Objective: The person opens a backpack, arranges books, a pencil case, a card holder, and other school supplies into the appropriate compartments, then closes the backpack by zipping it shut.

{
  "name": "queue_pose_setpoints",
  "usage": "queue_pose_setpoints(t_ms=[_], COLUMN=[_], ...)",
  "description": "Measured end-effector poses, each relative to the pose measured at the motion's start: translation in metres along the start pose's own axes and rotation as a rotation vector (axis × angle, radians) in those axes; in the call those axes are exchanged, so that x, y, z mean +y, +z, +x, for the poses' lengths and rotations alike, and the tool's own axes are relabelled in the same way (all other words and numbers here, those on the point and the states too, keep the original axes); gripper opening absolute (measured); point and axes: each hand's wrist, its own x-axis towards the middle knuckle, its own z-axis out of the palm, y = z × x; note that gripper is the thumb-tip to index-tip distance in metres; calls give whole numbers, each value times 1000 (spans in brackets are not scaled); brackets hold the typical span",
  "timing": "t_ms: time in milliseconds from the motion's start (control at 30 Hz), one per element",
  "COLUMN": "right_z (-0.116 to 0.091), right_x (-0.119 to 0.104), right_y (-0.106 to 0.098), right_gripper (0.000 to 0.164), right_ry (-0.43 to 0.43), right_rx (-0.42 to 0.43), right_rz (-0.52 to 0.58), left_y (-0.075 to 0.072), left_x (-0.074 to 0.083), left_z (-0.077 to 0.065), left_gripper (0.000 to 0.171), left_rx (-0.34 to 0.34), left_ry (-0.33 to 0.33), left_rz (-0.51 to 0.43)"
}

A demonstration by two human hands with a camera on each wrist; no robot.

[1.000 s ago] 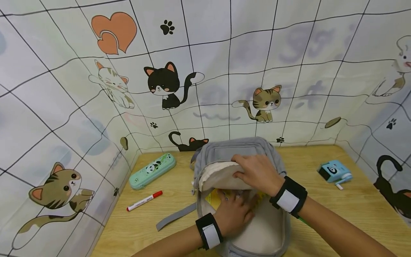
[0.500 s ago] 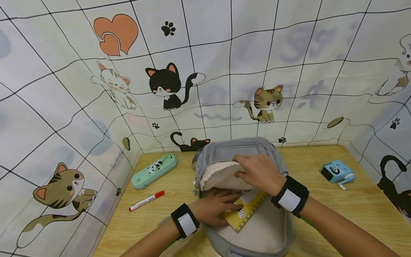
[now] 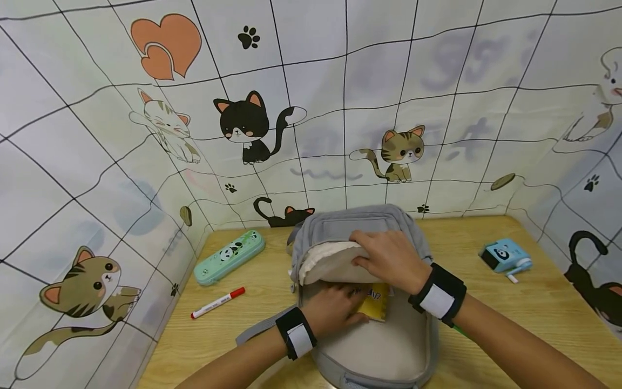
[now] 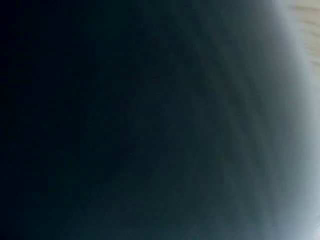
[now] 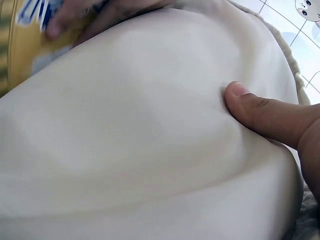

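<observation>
A grey backpack (image 3: 362, 221) lies unzipped on the table, its cream lining (image 3: 379, 351) showing. My right hand (image 3: 389, 256) pinches the edge of the lifted front flap (image 3: 330, 266); its thumb (image 5: 255, 107) presses the cream inner side in the right wrist view. My left hand (image 3: 332, 310) is inside the backpack at the left side of a yellow booklet (image 3: 376, 305), which has dark lettering. The flap hides part of the booklet and the left fingertips. Fingers (image 5: 75, 17) overlap the booklet's face in the right wrist view. The left wrist view is dark and blurred.
On the wooden table (image 3: 471, 324), a green panda pencil case (image 3: 230, 257) and a red-capped white marker (image 3: 217, 302) lie left of the backpack. A grey strap (image 3: 262, 326) trails there. A small blue panda box with a crank (image 3: 506, 256) stands at the right.
The left hand came back with the booklet half a second ago, then moved it deeper under the flap. The booklet has turned straighter. The right hand keeps its hold on the flap.
</observation>
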Motion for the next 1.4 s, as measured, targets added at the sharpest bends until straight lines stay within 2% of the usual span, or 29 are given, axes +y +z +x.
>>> queue_pose_setpoints(t_ms=[167,300,500,633,733,800,933,967,1000,1067,1167,1233,1267,1333,1400], right_z=[0,-1,-3,-4,-6,-7,-12,-13,-14,-17,-26,-34,-38,-46,-55], right_x=[-1,-2,-3,-2,-1,-1,-3,-4,-5,-7,-12,-17,-21,-28,-34], right_y=[0,-2,-2,-1,0,0,2,2,2,3,4,6,7,9,9], right_gripper=[41,40,40,41,41,41,43,43,44,44,43,42,41,39,40], right_ry=[-22,-38,-37,-39,-31,-26,-29,-35,-40,-56,-79,-94,-104,-123,-148], right_rx=[30,68,85,85,87,82,67,68,69,78,88,77,70,48,31], right_rz=[-2,3,10,14,3,-2,-8,-11,-13,-23,-38,-37,-34,-20,-20], left_y=[3,8,11,12,7,-2,-21,-25,-26,-29,-24,-16,-9,5,18], left_x=[1,2,4,2,-4,-12,-39,-48,-57,-75,-96,-103,-104,-104,-102], left_z=[15,23,28,27,18,5,-39,-52,-66,-91,-116,-123,-123,-121,-113], left_gripper=[45,45,44,40,36,34,31,29,26,21,15,17,22,35,46], left_rx=[0,44,122,84,28,-11,-49,-47,-32,4,86,134,161,207,230], left_ry=[-85,-131,-151,-145,-107,-58,14,4,-17,-105,-302,-433,-478,-521,-518], left_rz=[34,86,175,131,-21,-188,-575,-673,-749,-852,-894,-897,-912,-942,-995])
